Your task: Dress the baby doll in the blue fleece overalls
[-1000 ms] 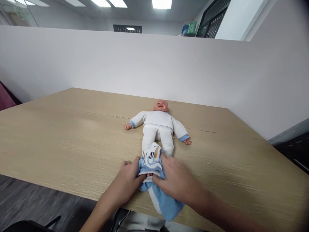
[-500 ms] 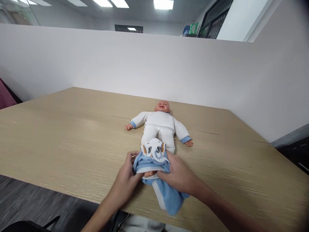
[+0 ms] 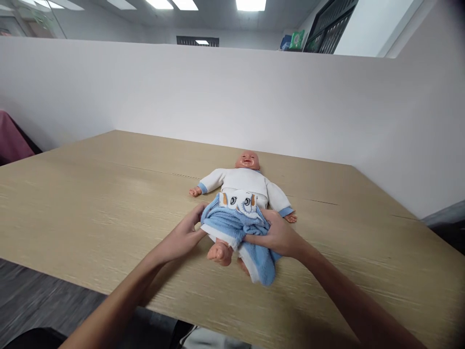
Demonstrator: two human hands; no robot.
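Observation:
A baby doll (image 3: 244,180) in a white top with blue cuffs lies on its back, head toward the wall and arms spread. Blue terry pants (image 3: 227,220) with an elephant face on the front cover its legs up to about the hips. My left hand (image 3: 191,228) grips the left side of the pants, thumb in front and fingers partly hidden behind the cloth. On the other side my right hand (image 3: 278,232) pinches the fabric. One doll foot (image 3: 220,252) sticks out of the left leg opening; the other shows only partly beside the right pant leg.
The wooden table (image 3: 109,203) reaches back to a white partition wall (image 3: 203,97). Its near edge runs just below the doll's feet. A maroon cloth-covered thing (image 3: 12,138) stands at the far left, and a dark object is at the right edge.
Both hands have drawn the pants up the doll's legs toward its waist. One foot now protrudes fully from the leg opening. The view has shifted slightly.

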